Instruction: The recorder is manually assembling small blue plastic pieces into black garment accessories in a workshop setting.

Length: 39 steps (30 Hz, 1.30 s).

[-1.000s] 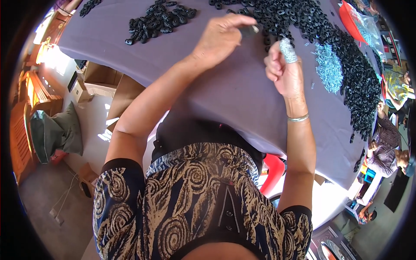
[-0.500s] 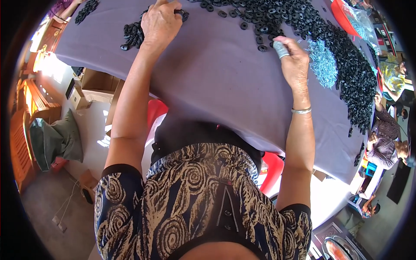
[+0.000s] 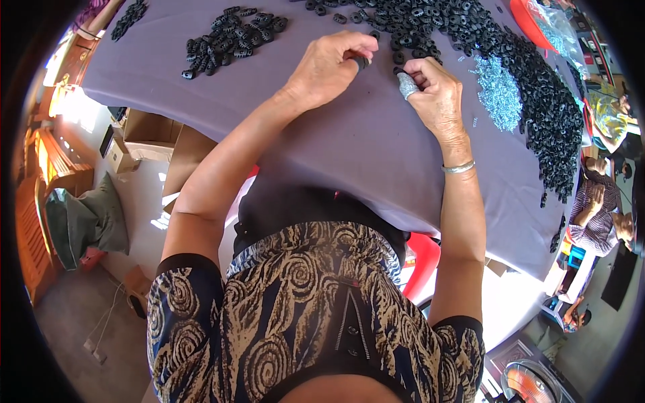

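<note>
My left hand [image 3: 326,72] is over the table's middle, its thumb and fingers closed on a small black plastic piece [image 3: 361,62]. To its right, my right hand [image 3: 437,97] is closed in a pinch, with a dark piece [image 3: 399,70] at its fingertips. A grey-white covering [image 3: 407,85] wraps the right thumb. A large heap of small, oval black plastic pieces [image 3: 551,121] runs along the far and right side. Beside my right hand lies a pile of tiny shiny pale-blue parts [image 3: 498,94]. A smaller group of black pieces [image 3: 232,41] lies at the left.
Grey-purple cloth [image 3: 349,141] covers the table. Another small black group [image 3: 130,19] lies at the far left, near a person's arm. A red basin [image 3: 531,25] with a clear bag stands at the far right. Cardboard boxes [image 3: 151,134] are on the floor. Other people sit at the right.
My left hand has come away from the left group of black pieces and moved right, towards my right hand. The right hand has shifted slightly left and nearer to me.
</note>
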Motion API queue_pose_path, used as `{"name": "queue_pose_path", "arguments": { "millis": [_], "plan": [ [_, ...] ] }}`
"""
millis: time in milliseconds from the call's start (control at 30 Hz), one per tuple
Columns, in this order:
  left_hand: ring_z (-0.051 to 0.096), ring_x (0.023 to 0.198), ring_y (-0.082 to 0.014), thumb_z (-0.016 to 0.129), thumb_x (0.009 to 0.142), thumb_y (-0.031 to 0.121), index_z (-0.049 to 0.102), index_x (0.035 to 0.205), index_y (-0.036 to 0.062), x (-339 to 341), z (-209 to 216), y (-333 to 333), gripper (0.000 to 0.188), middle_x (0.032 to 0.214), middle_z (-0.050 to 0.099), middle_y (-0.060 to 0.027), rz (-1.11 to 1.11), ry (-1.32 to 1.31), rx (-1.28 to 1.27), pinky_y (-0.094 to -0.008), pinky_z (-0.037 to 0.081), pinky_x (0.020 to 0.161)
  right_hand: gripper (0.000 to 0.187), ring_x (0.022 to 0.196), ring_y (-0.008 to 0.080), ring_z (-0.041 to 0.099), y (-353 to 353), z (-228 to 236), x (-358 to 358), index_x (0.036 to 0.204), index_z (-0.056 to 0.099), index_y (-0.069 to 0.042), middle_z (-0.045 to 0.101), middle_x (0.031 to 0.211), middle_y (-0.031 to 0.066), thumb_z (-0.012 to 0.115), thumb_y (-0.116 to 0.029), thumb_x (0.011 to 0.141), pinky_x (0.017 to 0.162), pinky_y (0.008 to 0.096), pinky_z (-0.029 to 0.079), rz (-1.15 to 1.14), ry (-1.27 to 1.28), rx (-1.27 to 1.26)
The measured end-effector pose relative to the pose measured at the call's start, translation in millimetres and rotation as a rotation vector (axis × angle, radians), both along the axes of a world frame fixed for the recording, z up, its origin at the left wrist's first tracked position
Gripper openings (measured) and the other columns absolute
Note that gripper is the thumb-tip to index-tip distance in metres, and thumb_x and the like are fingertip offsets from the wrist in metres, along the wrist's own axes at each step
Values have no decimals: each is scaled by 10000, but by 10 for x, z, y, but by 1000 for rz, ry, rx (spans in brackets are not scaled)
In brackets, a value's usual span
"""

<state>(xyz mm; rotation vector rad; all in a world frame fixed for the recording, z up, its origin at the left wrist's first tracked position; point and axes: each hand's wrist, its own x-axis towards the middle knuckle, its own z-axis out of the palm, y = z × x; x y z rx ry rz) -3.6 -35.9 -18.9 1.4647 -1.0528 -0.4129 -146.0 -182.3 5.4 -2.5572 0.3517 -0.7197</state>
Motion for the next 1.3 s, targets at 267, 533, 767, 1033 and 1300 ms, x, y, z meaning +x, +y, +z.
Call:
{"name": "queue_pose_path", "arguments": {
  "millis": [267,533,767,1033,1300],
  "plan": [
    [588,966,-185,402,684,-205,548,1180,35,-137,1,-22,570,1103,566,-94,-101,97,33,-289,475,892,138,662,63,610,-9,-62,3,825,613,-18,636,756,-1,691,46,730,608,213,499,65,-91,382],
    [577,952,-136,483,775,-123,622,1087,31,-148,-12,-23,375,986,626,-44,-126,319,25,-264,493,773,125,740,30,557,96,-95,68,866,614,-19,599,796,-36,642,79,795,650,177,472,239,-230,767],
    [577,950,-129,452,802,-91,659,1044,39,-172,33,-52,344,997,637,-39,-96,423,-19,-280,500,703,112,743,27,540,87,-188,35,886,613,-18,606,799,-40,633,61,810,637,186,454,273,-259,773],
    [610,867,-164,358,787,-137,601,1094,38,-125,80,43,429,992,608,-72,-99,439,-25,-265,483,684,132,618,74,545,-442,350,-350,844,673,-60,641,688,22,699,-163,764,570,237,435,-32,185,396],
    [603,850,-132,509,902,29,590,1064,47,-174,80,-27,182,950,615,-45,-257,396,7,-253,466,662,174,494,73,465,-929,327,-1014,751,673,-31,555,577,-2,736,-192,734,447,247,367,-410,465,396]
  ]
}}
